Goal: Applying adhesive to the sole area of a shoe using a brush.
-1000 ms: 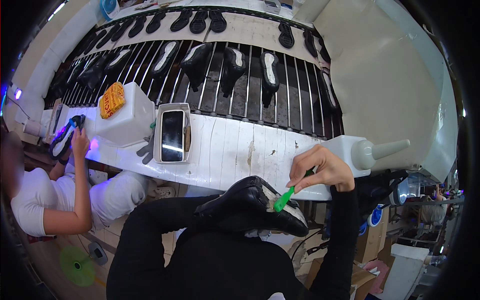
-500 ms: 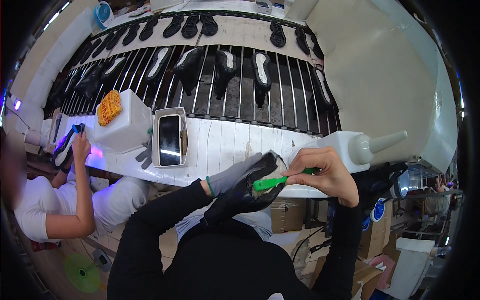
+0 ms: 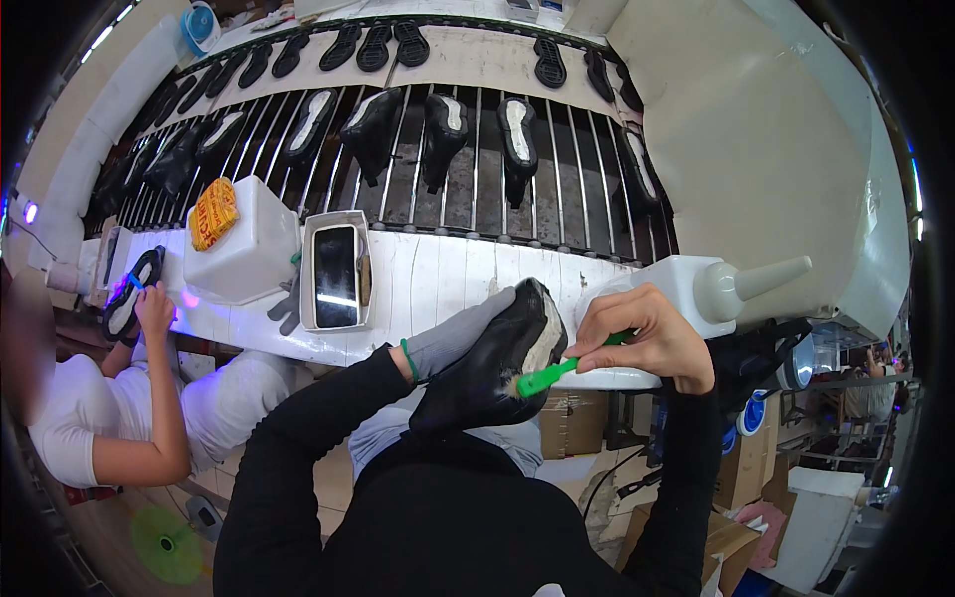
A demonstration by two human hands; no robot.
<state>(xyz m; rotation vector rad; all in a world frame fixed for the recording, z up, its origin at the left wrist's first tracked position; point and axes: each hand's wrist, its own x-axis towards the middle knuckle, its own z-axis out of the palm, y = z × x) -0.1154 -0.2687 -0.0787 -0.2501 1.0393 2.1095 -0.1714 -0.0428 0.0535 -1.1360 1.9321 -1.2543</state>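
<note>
My left hand (image 3: pixel 456 343), in a grey glove with a green cuff, grips a black shoe upper (image 3: pixel 476 380) from its far left side. The upper is tilted, its pale bottom (image 3: pixel 542 343) facing right. Between the bare fingers of my right hand (image 3: pixel 649 338) is a green-handled brush (image 3: pixel 545 377). The brush's light bristles touch the black leather near the lower edge of the pale bottom. My left fingertips are partly hidden behind the upper.
Behind the white bench edge (image 3: pixel 428 289), a roller rack (image 3: pixel 477 179) carries several black uppers, with soles (image 3: pixel 375 48) on a shelf beyond. A white bottle (image 3: pixel 686 284) stands right; a phone tray (image 3: pixel 336 271) and white container (image 3: pixel 242 249) stand left. A co-worker (image 3: pixel 149 398) brushes a shoe.
My left hand has turned the upper, showing more of its side. The brush has moved off the pale bottom to the black leather at its near edge.
</note>
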